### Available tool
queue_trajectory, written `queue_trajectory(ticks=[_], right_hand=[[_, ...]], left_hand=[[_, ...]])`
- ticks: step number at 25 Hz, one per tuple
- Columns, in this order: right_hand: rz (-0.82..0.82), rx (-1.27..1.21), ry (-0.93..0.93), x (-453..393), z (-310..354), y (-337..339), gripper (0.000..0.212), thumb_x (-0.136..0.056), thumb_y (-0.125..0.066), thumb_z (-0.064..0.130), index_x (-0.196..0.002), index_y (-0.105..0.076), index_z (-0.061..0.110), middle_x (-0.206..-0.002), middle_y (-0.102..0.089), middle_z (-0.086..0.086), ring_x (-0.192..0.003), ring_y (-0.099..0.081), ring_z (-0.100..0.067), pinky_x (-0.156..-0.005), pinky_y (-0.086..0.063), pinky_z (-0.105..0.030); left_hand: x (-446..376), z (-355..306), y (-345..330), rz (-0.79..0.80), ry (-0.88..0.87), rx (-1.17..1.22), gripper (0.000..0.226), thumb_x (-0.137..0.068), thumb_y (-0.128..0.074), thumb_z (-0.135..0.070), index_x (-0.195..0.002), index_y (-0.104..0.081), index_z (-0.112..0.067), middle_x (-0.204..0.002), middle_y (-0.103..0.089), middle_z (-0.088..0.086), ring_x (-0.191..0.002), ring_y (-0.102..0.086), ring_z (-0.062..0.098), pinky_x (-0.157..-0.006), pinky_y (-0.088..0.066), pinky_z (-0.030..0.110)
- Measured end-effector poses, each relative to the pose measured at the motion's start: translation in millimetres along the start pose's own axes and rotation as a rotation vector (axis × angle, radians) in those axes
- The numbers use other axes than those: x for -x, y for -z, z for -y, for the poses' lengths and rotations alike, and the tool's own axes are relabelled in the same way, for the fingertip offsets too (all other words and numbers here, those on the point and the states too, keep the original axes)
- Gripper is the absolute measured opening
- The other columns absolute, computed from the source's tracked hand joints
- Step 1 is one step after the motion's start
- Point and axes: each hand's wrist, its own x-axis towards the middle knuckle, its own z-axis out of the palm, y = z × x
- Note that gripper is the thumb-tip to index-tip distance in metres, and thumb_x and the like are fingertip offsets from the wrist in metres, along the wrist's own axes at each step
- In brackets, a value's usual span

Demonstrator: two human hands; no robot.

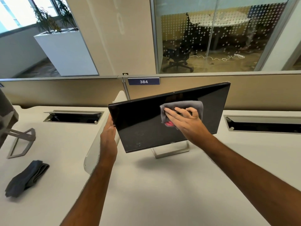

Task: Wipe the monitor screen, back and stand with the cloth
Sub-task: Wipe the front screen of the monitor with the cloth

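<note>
The monitor (169,118) stands mid-bench (162,185) on its slim metal stand (171,150), glossy black screen tipped back and skewed, its right end riding higher. The right hand (184,119) lies across a soft grey cloth (182,106) at about one o'clock from the screen's centre, forefingers flat, the others curled into the folds, pressing it on the glass. The left hand (109,129) grips the thin edge at nine o'clock, likely bracing the panel so the pressure doesn't swing it. Faint smudges show low on the glass, so the screen looks unfinished; back and stand likely remain. A folded dark cloth (26,177) lies away at eight o'clock.
</note>
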Motion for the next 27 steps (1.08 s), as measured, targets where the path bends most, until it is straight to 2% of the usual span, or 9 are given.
queue_trajectory(ticks=[2, 5, 8, 11, 14, 17, 20, 23, 27], right_hand=[[-0.028, -0.02, 0.018, -13, 12, 8, 0.08, -0.087, -0.07, 0.009, -0.158, -0.033, 0.018, -0.167, -0.025, 0.0, -0.144, -0.036, -0.027, -0.102, -0.028, -0.045], [0.07, -0.051, 0.113, -13, 33, -5, 0.087, -0.081, -0.077, 0.009, -0.156, -0.035, 0.02, -0.167, -0.025, 0.002, -0.144, -0.036, -0.024, -0.103, -0.031, -0.045], [0.18, -0.035, 0.139, 8, 27, -26, 0.095, -0.068, -0.087, 0.007, -0.151, -0.044, 0.023, -0.162, -0.036, 0.004, -0.139, -0.044, -0.022, -0.102, -0.031, -0.044], [0.159, -0.024, 0.096, 24, -3, -26, 0.096, -0.065, -0.086, 0.002, -0.15, -0.047, 0.024, -0.16, -0.04, 0.005, -0.137, -0.046, -0.022, -0.099, -0.027, -0.043], [0.074, -0.017, 0.043, 23, -25, -15, 0.091, -0.072, -0.084, 0.007, -0.153, -0.043, 0.021, -0.161, -0.038, 0.001, -0.14, -0.041, -0.027, -0.1, -0.028, -0.044], [0.046, -0.02, 0.026, 10, -21, -11, 0.093, -0.075, -0.085, 0.016, -0.155, -0.038, 0.019, -0.164, -0.033, -0.001, -0.141, -0.036, -0.029, -0.098, -0.028, -0.044], [0.101, -0.053, 0.082, 9, -11, -21, 0.096, -0.074, -0.085, 0.011, -0.156, -0.035, 0.02, -0.166, -0.027, 0.0, -0.145, -0.032, -0.027, -0.101, -0.034, -0.046], [0.191, -0.06, 0.09, 27, -17, -34, 0.094, -0.072, -0.087, 0.009, -0.154, -0.041, 0.022, -0.165, -0.032, 0.001, -0.144, -0.038, -0.026, -0.102, -0.041, -0.046], [0.154, -0.051, 0.001, 45, -46, -33, 0.091, -0.075, -0.085, 0.011, -0.154, -0.042, 0.022, -0.163, -0.035, 0.0, -0.143, -0.04, -0.029, -0.101, -0.033, -0.045]], left_hand=[[1, -2, -3, -0.001, -0.005, -0.009, 0.058, -0.102, -0.029, -0.051, -0.16, -0.03, -0.043, -0.152, -0.04, -0.03, -0.139, -0.043, 0.0, -0.11, -0.033, 0.019], [0, -7, -5, -0.02, 0.005, 0.001, 0.057, -0.101, -0.031, -0.051, -0.158, -0.034, -0.043, -0.144, -0.045, -0.036, -0.132, -0.049, -0.002, -0.113, -0.034, 0.024], [0, -16, -3, -0.038, -0.024, 0.011, 0.057, -0.1, -0.031, -0.042, -0.156, -0.04, -0.036, -0.149, -0.05, -0.023, -0.136, -0.049, 0.002, -0.12, -0.033, 0.031], [-2, -31, -3, -0.07, -0.14, -0.009, 0.054, -0.104, -0.034, -0.032, -0.156, -0.044, -0.024, -0.156, -0.049, -0.009, -0.145, -0.044, 0.006, -0.122, -0.033, 0.033], [-6, -52, -12, -0.153, -0.157, -0.062, 0.051, -0.108, -0.041, -0.023, -0.158, -0.04, -0.018, -0.16, -0.044, -0.006, -0.143, -0.041, -0.004, -0.12, -0.032, 0.019], [-9, -69, -34, -0.2, -0.221, -0.229, 0.051, -0.107, -0.044, -0.022, -0.158, -0.041, -0.016, -0.163, -0.04, -0.003, -0.152, -0.029, 0.004, -0.126, -0.024, 0.029], [-10, -73, -61, -0.16, -0.271, -0.449, 0.051, -0.108, -0.045, -0.027, -0.156, -0.042, -0.012, -0.164, -0.037, 0.005, -0.158, -0.016, 0.018, -0.13, -0.009, 0.037], [-13, -70, -80, -0.077, -0.411, -0.68, 0.06, -0.105, -0.041, -0.043, -0.154, -0.044, -0.008, -0.159, -0.045, 0.008, -0.157, -0.024, 0.021, -0.131, -0.005, 0.041], [-17, -70, -89, -0.051, -0.491, -0.805, 0.061, -0.104, -0.041, -0.046, -0.151, -0.049, -0.009, -0.156, -0.05, 0.008, -0.153, -0.033, 0.023, -0.13, -0.005, 0.045]])
